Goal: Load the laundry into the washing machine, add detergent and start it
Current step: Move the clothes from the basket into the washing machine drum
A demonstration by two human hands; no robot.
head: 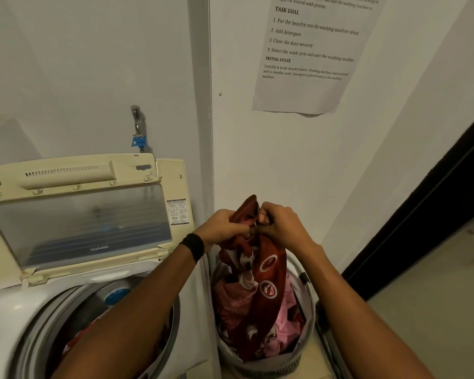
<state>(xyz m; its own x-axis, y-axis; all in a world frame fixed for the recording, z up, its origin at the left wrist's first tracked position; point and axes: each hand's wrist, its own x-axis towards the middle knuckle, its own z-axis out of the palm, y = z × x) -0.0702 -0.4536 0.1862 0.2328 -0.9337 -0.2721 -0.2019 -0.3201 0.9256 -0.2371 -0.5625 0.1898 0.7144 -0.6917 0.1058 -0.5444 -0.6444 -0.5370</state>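
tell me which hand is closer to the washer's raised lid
Left. The left hand grips the red cloth just right of the raised lid; the right hand grips it farther right, above the laundry basket.

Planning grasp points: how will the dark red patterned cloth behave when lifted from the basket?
Likely floppy: the dark red cloth hangs in folds below where the left hand and right hand bunch its top. Probably light for its size; a finger grip holds it up. Its lower end sits in the basket among other laundry, so it may drag pieces along.
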